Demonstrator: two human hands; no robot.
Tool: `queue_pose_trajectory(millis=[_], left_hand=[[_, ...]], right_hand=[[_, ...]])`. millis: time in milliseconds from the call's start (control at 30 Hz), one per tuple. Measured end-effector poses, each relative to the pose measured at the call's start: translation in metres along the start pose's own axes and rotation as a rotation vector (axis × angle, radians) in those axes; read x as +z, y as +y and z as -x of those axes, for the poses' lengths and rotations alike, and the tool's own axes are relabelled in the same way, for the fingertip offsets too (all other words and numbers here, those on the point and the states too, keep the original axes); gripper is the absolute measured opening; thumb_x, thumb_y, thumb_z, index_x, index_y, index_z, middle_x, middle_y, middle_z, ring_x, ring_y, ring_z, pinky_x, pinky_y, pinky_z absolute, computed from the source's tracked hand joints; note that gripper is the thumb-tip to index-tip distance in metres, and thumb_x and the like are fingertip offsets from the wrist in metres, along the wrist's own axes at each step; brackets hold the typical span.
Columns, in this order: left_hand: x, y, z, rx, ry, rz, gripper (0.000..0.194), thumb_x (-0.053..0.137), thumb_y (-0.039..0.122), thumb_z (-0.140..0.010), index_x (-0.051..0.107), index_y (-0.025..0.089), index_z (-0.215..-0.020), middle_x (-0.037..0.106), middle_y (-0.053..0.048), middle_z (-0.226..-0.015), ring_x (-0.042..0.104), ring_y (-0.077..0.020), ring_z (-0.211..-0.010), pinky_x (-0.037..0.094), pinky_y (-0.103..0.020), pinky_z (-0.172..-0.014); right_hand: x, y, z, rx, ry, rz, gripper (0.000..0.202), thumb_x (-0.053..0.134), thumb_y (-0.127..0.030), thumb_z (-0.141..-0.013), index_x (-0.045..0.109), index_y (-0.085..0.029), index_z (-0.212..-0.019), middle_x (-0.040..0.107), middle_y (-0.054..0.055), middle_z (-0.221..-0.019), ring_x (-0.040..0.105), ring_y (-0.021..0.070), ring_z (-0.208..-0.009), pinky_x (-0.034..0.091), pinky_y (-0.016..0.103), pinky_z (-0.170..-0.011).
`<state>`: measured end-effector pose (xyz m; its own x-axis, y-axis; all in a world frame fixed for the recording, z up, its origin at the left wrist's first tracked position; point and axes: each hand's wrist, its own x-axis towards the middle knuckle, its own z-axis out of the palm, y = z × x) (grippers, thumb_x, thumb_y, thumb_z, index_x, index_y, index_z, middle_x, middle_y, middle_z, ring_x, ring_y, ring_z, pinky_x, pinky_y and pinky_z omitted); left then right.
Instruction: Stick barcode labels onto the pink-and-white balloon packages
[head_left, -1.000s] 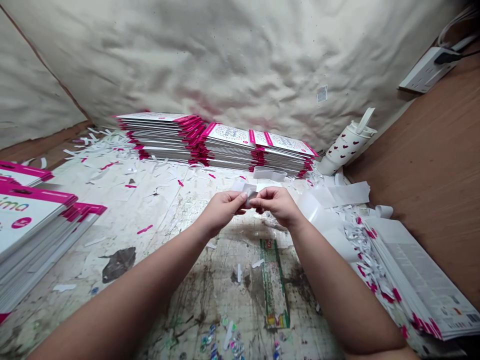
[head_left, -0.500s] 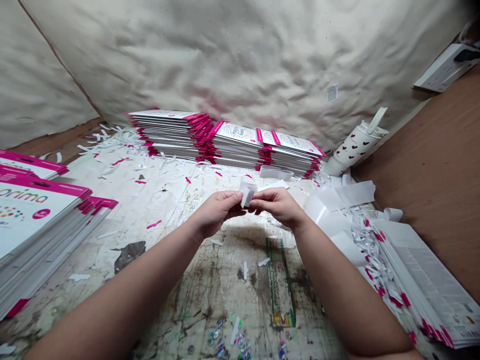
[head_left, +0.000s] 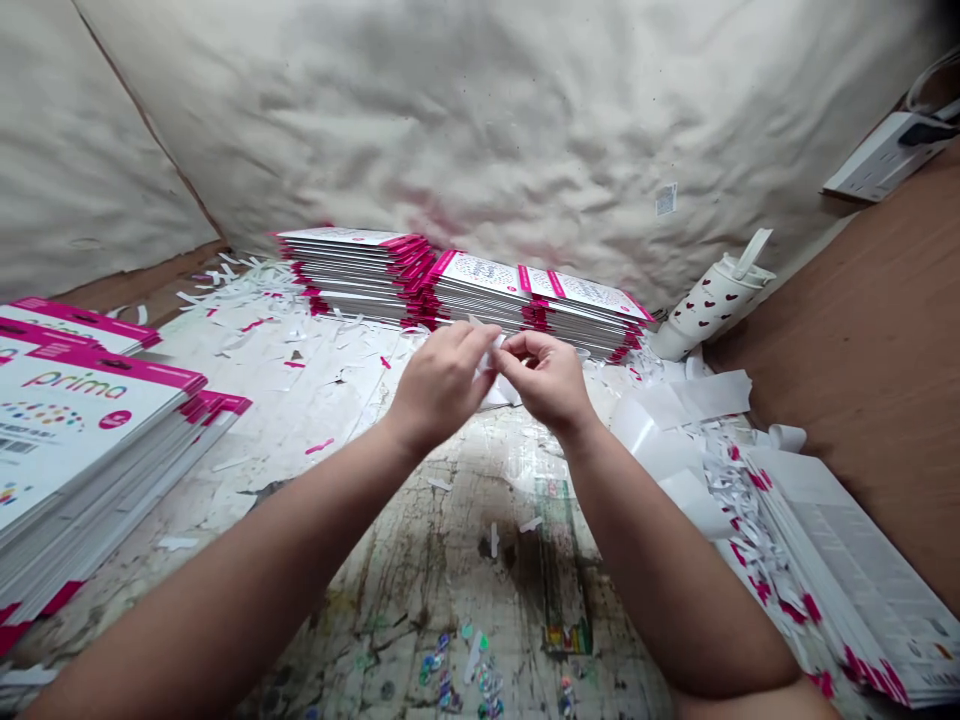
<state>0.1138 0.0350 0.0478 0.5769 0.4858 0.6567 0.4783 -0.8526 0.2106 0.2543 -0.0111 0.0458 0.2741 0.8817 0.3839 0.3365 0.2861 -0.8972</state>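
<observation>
Both hands meet above the middle of the worktable. My left hand (head_left: pixel 444 382) is closed, its back to the camera, on a small white piece (head_left: pixel 501 388) that shows between and just below the hands. My right hand (head_left: pixel 546 378) pinches at the same white piece with thumb and forefinger, touching or almost touching the left fingertips. The fingers hide most of the piece, so its shape is unclear. Behind the hands stand stacks of flat white and pink packages (head_left: pixel 484 275).
More white and pink packages (head_left: pixel 97 410) lie stacked at the left. On the right are white strips (head_left: pixel 697 395), a pile of packs (head_left: pixel 855 550) and a leaning white tumbler with hearts (head_left: pixel 709 305). Scraps and shiny sequins (head_left: pixel 487 680) dot the worn table (head_left: pixel 420 560).
My left hand has turned over so its back shows, and both hands have risen slightly. The small white piece is now mostly covered by fingers. The view has shifted a little.
</observation>
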Motion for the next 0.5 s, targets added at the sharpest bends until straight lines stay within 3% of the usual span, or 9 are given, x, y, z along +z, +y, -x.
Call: queue_pose_trajectory(millis=[133, 233, 333, 400, 500], left_hand=[[-0.004, -0.021, -0.029, -0.110, 0.064, -0.113, 0.021, 0.052, 0.017, -0.076, 0.069, 0.015, -0.088, 0.061, -0.009, -0.086, 0.056, -0.0249, -0.084, 0.044, -0.039, -0.078], [-0.016, -0.036, -0.050, -0.196, 0.206, -0.018, 0.013, 0.057, 0.023, -0.075, 0.068, 0.016, -0.072, 0.058, -0.008, -0.079, 0.054, -0.0257, -0.087, 0.042, -0.041, -0.080], [-0.040, -0.034, -0.060, -0.415, 0.338, 0.425, 0.018, 0.057, 0.029, -0.079, 0.062, 0.013, -0.072, 0.053, 0.000, -0.065, 0.056, -0.0170, -0.072, 0.045, -0.033, -0.067], [-0.061, -0.023, -0.056, -0.559, 0.377, 0.801, 0.018, 0.054, 0.027, -0.083, 0.058, 0.010, -0.078, 0.048, 0.004, -0.063, 0.054, -0.0103, -0.065, 0.042, -0.026, -0.061], [-0.088, 0.001, -0.036, -0.699, 0.388, 1.228, 0.012, 0.049, 0.017, -0.086, 0.055, 0.008, -0.081, 0.049, 0.004, -0.069, 0.055, -0.0068, -0.074, 0.043, -0.021, -0.067]], right_hand=[[0.006, -0.002, -0.021, -0.071, -0.008, -0.054, 0.018, 0.067, -0.035, -0.070, 0.062, -0.017, -0.072, 0.064, 0.001, -0.072, 0.057, 0.0134, -0.068, 0.046, 0.027, -0.064], [0.011, 0.005, -0.034, -0.114, -0.008, -0.084, 0.031, 0.061, -0.042, -0.075, 0.060, -0.019, -0.095, 0.065, 0.006, -0.094, 0.060, 0.0169, -0.084, 0.049, 0.031, -0.075], [0.019, 0.016, -0.034, -0.173, -0.066, 0.134, 0.058, 0.067, -0.036, -0.070, 0.047, -0.021, -0.122, 0.055, 0.010, -0.123, 0.052, 0.0233, -0.111, 0.042, 0.039, -0.094], [0.022, 0.023, -0.027, -0.161, -0.135, 0.297, 0.061, 0.064, -0.027, -0.071, 0.044, -0.022, -0.128, 0.054, 0.009, -0.126, 0.047, 0.0250, -0.117, 0.034, 0.042, -0.102], [0.018, 0.026, -0.009, -0.101, -0.247, 0.201, 0.065, 0.060, -0.024, -0.072, 0.038, -0.025, -0.133, 0.050, 0.007, -0.132, 0.043, 0.0243, -0.123, 0.033, 0.042, -0.104]])
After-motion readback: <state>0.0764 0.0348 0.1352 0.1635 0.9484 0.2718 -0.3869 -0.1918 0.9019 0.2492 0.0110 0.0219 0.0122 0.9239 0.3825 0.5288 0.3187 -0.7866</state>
